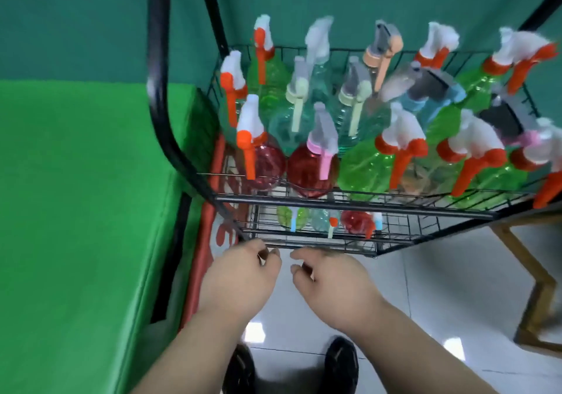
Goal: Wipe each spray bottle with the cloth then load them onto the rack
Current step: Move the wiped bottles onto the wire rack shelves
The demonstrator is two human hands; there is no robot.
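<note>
Black wire rack (359, 203), translucent plastic bottles (365, 165)

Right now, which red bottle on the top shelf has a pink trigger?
The red bottle next to the green bottle; the corner red bottle has an orange trigger.

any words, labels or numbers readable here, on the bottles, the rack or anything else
No text can be read.
Red sheet behind the rack, lower left: white marks, partly hidden and too blurred to read.
Spray bottles: no labels or print show.
</note>
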